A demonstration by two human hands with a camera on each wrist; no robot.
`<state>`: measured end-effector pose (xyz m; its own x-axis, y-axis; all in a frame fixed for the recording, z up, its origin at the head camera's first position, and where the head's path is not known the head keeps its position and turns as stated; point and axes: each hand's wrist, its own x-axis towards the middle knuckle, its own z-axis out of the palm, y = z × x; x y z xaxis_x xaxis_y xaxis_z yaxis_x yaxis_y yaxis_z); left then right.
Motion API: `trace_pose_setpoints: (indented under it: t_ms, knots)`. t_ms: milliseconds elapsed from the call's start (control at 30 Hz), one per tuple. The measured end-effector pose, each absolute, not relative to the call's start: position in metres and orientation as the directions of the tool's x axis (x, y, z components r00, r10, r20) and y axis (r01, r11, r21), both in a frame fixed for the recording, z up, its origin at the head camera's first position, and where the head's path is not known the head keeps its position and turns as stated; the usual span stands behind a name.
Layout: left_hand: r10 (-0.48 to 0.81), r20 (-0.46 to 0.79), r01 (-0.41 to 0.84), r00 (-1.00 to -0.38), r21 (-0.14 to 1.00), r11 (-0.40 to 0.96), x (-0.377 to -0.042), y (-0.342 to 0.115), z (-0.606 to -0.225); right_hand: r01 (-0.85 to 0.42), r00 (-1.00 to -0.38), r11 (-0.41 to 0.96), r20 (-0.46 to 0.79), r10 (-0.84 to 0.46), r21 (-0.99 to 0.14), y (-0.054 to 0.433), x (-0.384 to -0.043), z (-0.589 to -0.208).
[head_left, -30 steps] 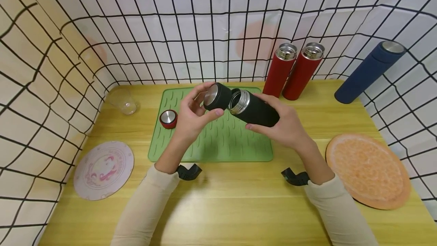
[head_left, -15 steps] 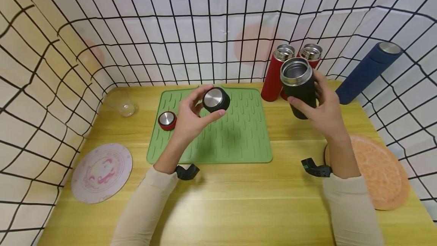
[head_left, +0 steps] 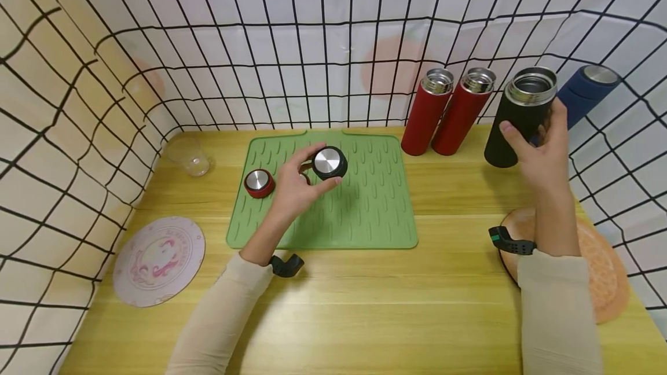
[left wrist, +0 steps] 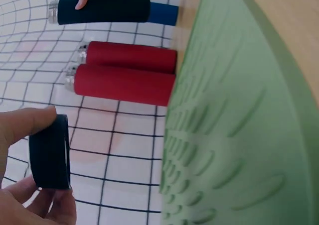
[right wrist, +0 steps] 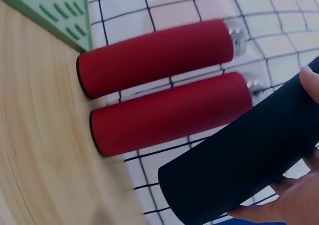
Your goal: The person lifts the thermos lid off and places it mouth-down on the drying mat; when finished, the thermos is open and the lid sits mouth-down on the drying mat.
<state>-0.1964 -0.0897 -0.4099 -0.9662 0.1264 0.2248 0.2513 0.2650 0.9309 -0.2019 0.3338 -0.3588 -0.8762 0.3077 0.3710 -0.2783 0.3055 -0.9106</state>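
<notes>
My left hand [head_left: 297, 184] pinches a black bottle lid [head_left: 329, 162] with a silver top, above the green mat [head_left: 365, 213]. A red lid [head_left: 259, 183] lies on the mat's left side; part of another shows beneath the left hand. My right hand [head_left: 544, 155] grips an open black thermos bottle [head_left: 513, 123] around its side. In the right wrist view the black bottle [right wrist: 244, 150] is tilted, its base off the table. Two lidless red thermos bottles [head_left: 428, 111] stand left of it. Partly hidden behind the right hand is a capped blue thermos bottle [head_left: 589, 94].
A clear cup [head_left: 195, 161] stands at the back left. On the left lies a round pink-white mat [head_left: 158, 262]; at the right, an orange round board [head_left: 607, 271] is partly under the right forearm. Black wire grid [head_left: 292, 45] encloses the back and sides.
The black bottle has parted from the black lid and moved right in my right hand, past the red bottles, turning more upright. My left hand keeps the lid, slightly lower over the mat.
</notes>
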Motion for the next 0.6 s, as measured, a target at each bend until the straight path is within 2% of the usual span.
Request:
trace_pose_setpoints:
  t_ms: [133,233,400,600]
  knots:
    - [0.122,0.172,0.201,-0.978,0.931,0.303,-0.198,-0.088,-0.419,-0.226,-0.899,0.132,0.259,0.352,-0.965,0.341,-0.213,-0.360]
    - [0.128,0.133,0.170,-0.983,0.921,0.352,-0.198,-0.086,-0.426,-0.202,-0.900,0.057,0.208,0.384,-0.978,0.345,-0.224,-0.365]
    - [0.176,0.104,0.174,-0.979,0.877,0.447,-0.198,-0.083,-0.436,-0.200,-0.869,0.038,0.196,0.454,-0.979,0.351,-0.245,-0.378]
    - [0.249,0.138,0.255,-0.959,0.806,0.534,-0.199,-0.080,-0.445,-0.204,-0.862,-0.002,0.178,0.475,-0.979,0.351,-0.263,-0.389]
